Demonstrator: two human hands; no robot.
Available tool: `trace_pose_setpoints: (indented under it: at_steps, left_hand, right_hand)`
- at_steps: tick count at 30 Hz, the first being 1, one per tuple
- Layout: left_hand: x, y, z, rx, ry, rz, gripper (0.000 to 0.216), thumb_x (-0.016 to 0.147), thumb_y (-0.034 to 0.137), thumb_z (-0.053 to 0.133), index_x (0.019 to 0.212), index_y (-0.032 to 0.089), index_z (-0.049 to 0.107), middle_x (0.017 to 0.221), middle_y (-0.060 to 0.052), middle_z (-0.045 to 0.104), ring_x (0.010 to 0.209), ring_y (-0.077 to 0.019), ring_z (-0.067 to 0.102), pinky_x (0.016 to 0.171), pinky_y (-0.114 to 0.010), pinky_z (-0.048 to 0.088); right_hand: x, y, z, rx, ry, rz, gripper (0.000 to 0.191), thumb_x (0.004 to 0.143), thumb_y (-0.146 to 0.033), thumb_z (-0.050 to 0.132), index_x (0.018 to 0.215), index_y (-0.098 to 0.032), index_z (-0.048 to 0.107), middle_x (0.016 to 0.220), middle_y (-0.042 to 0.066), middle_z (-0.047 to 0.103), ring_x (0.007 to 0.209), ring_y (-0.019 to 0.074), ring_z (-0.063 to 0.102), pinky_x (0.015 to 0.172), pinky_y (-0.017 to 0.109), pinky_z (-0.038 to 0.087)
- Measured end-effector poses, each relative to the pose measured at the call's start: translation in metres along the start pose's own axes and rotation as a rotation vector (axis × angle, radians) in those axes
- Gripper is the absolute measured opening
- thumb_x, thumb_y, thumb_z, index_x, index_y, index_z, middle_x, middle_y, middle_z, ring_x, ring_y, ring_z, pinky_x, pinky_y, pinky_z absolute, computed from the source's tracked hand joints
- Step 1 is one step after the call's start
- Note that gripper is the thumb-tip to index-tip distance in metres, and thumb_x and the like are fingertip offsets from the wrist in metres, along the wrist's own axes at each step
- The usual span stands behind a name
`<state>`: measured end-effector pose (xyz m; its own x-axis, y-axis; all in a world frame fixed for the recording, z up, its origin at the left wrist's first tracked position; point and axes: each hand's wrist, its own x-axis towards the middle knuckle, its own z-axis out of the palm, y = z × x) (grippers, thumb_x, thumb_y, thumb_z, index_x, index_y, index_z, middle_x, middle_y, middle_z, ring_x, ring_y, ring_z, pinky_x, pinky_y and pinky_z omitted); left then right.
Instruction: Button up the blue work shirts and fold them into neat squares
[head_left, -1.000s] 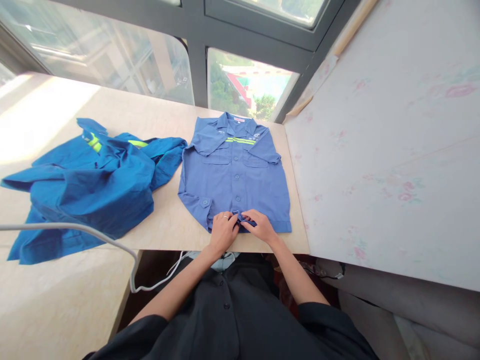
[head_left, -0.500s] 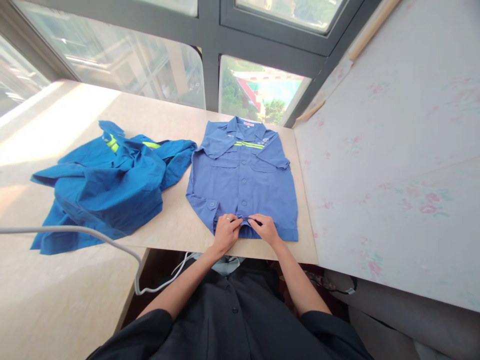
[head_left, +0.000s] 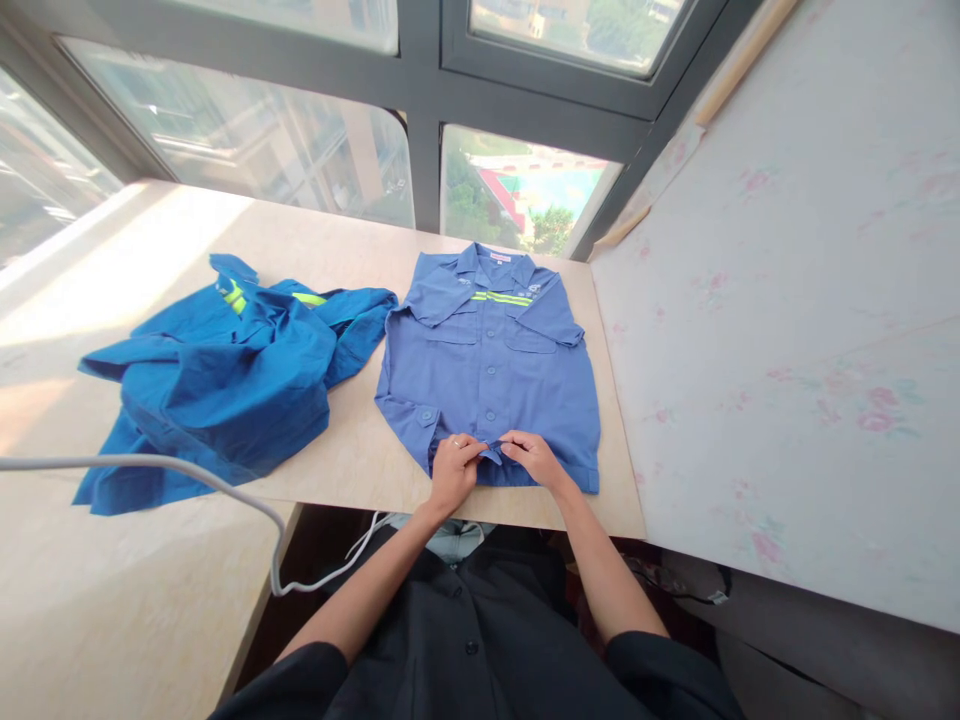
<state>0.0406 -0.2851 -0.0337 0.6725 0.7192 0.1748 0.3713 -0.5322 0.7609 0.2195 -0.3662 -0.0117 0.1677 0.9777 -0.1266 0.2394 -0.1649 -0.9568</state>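
A blue short-sleeved work shirt (head_left: pixel 450 375) with yellow-green stripes across the chest lies face up, its collar toward the window. Its front buttons are in a line down the middle, and the sleeves are folded inward over the front. At the bottom hem, my left hand (head_left: pixel 455 470) pinches one side of the front opening. Just to the right, my right hand (head_left: pixel 534 457) pinches the other side, with the hem edge slightly raised between the fingertips. My fingers cover any button there.
A crumpled darker blue garment (head_left: pixel 225 385) with yellow-green bands lies to the left on the pale tabletop (head_left: pixel 352 460). A grey-white cable (head_left: pixel 187 468) loops across the left front. A flower-patterned wall panel (head_left: pixel 750 330) borders the right side; windows (head_left: pixel 532 190) stand behind.
Both hands stay at the hem, and the pinched fabric edges have shifted slightly, with a small flap now showing between the fingertips. The view has tipped a little.
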Motion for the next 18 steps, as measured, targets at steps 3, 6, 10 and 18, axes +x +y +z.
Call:
trace_pose_setpoints:
  at_steps: [3, 6, 10, 18]
  left_hand:
    - [0.004, 0.005, -0.008, -0.070, -0.033, -0.056, 0.026, 0.088, 0.017, 0.050, 0.094, 0.025, 0.074, 0.090, -0.003, 0.070, 0.089, -0.0204, 0.060, 0.082, -0.036, 0.040]
    - [0.008, 0.011, -0.020, -0.157, -0.114, -0.056, 0.030, 0.092, 0.023, 0.044, 0.093, 0.023, 0.074, 0.092, -0.003, 0.070, 0.092, -0.0202, 0.060, 0.085, -0.036, 0.042]
    - [0.011, 0.017, -0.025, -0.103, -0.129, -0.083, 0.040, 0.097, 0.034, 0.038, 0.084, 0.022, 0.073, 0.087, -0.004, 0.068, 0.089, -0.0201, 0.059, 0.082, -0.035, 0.042]
    - [0.005, 0.022, -0.004, 0.098, 0.022, -0.103, 0.010, 0.078, 0.030, 0.070, 0.077, 0.020, 0.067, 0.084, -0.003, 0.065, 0.087, -0.0206, 0.058, 0.081, -0.035, 0.039]
  right_hand:
    - [0.000, 0.001, 0.003, -0.019, 0.030, -0.014, 0.025, 0.090, -0.041, 0.057, 0.087, -0.019, 0.069, 0.079, 0.001, 0.066, 0.075, 0.0169, 0.058, 0.074, 0.029, 0.045]
    - [-0.002, 0.002, 0.005, -0.056, 0.043, -0.026, 0.025, 0.091, -0.041, 0.056, 0.089, -0.019, 0.069, 0.082, 0.002, 0.067, 0.078, 0.0179, 0.059, 0.076, 0.029, 0.046]
    - [-0.003, 0.002, 0.005, -0.099, 0.036, -0.045, 0.023, 0.091, -0.039, 0.056, 0.087, -0.020, 0.068, 0.084, 0.003, 0.068, 0.079, 0.0182, 0.060, 0.077, 0.030, 0.046]
    - [0.000, 0.004, 0.003, -0.144, 0.007, -0.041, 0.023, 0.091, -0.037, 0.054, 0.087, -0.020, 0.068, 0.086, 0.003, 0.068, 0.082, 0.0187, 0.060, 0.079, 0.030, 0.046]
